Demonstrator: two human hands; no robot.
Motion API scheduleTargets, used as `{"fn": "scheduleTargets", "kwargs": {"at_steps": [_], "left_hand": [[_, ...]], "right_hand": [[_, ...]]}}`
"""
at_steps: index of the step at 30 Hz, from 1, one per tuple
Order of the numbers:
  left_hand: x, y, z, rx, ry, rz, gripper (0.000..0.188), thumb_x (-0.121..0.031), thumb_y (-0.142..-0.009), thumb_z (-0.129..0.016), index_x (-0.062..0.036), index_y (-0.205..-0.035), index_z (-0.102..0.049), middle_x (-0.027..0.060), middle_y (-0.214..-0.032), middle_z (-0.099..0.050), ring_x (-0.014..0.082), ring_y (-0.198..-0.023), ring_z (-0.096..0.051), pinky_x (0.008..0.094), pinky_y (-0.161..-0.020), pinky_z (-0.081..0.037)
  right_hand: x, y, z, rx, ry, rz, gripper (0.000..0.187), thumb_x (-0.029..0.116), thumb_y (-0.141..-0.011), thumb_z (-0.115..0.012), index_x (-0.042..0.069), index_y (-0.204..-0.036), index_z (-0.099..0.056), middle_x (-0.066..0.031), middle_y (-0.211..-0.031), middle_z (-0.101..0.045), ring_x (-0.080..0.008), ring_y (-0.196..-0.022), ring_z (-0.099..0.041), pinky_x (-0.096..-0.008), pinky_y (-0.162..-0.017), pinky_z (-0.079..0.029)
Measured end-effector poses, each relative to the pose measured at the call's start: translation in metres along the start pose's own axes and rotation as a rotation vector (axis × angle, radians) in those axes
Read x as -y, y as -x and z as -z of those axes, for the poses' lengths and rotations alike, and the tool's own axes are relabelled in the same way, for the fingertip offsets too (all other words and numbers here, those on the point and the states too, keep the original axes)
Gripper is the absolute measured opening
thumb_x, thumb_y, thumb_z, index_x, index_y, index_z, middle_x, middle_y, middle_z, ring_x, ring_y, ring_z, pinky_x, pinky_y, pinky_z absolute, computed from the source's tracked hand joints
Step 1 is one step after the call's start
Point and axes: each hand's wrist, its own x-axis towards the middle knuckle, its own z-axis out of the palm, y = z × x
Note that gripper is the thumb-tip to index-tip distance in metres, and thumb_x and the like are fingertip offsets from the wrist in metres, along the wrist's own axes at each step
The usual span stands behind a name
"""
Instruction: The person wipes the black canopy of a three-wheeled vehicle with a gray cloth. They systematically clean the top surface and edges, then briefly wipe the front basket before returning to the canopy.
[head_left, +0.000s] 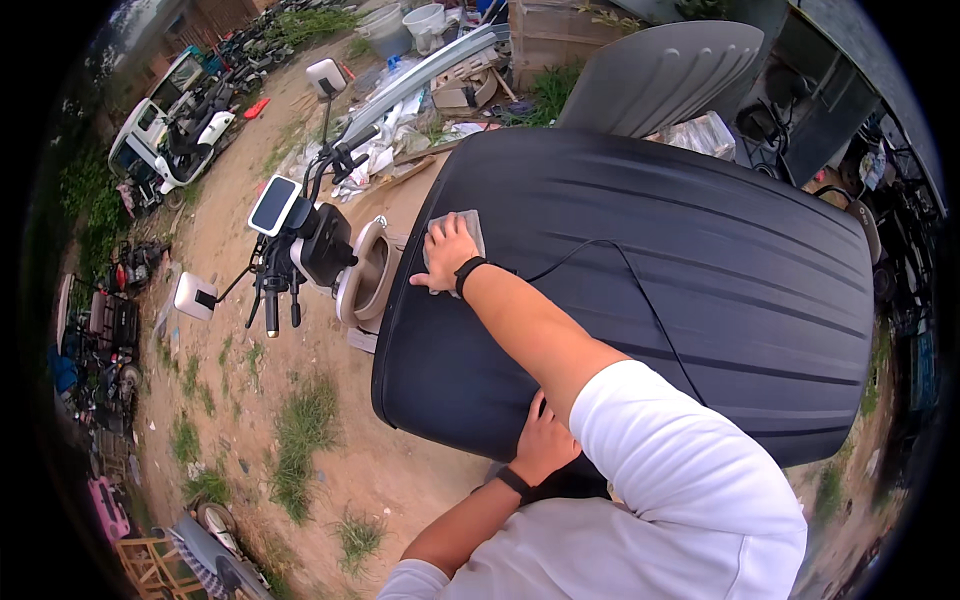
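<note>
A large black ribbed plastic roof panel fills the middle in front of me. My right hand reaches across to its left end, fingers spread, holding a grey cloth pressed against the surface. Nearer my body, my left hand rests on the panel's near edge with fingers stretched out; some of them are hidden by my right arm. A thin black cable runs over the panel from near my right wrist toward the near edge.
Left of the panel stand handlebars with a white-framed display, a mirror and a beige front tray. Behind the panel rises a grey ribbed sheet. Scrap and buckets lie beyond; a white vehicle is parked far left.
</note>
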Motion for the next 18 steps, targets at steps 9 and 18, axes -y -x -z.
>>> {"fn": "scheduleTargets", "kwargs": {"at_steps": [9, 18], "left_hand": [[0.043, 0.006, -0.014, -0.014, -0.682, -0.406, 0.072, -0.043, -0.105, -0.055, -0.0112, -0.166, -0.034, 0.0144, -0.174, -0.028, 0.0288, -0.16, -0.03, 0.0509, -0.126, -0.029], [0.026, 0.014, -0.025, -0.161, -0.527, -0.461, 0.051, -0.019, -0.099, -0.06, -0.0039, -0.148, -0.058, 0.0176, -0.157, -0.052, 0.0359, -0.149, -0.045, 0.0503, -0.126, -0.032]], "right_hand": [[0.053, 0.188, -0.018, -0.166, -0.103, -0.105, 0.092, 0.071, -0.094, -0.057, 0.007, -0.159, -0.046, -0.0199, -0.167, -0.037, -0.0492, -0.158, -0.022, -0.0606, -0.129, -0.016], [-0.082, 0.459, -0.001, -0.073, -0.145, -0.999, 0.065, 0.054, -0.109, -0.042, 0.02, -0.163, -0.041, -0.0069, -0.169, -0.038, -0.0485, -0.153, -0.031, -0.0711, -0.119, -0.023]]}}
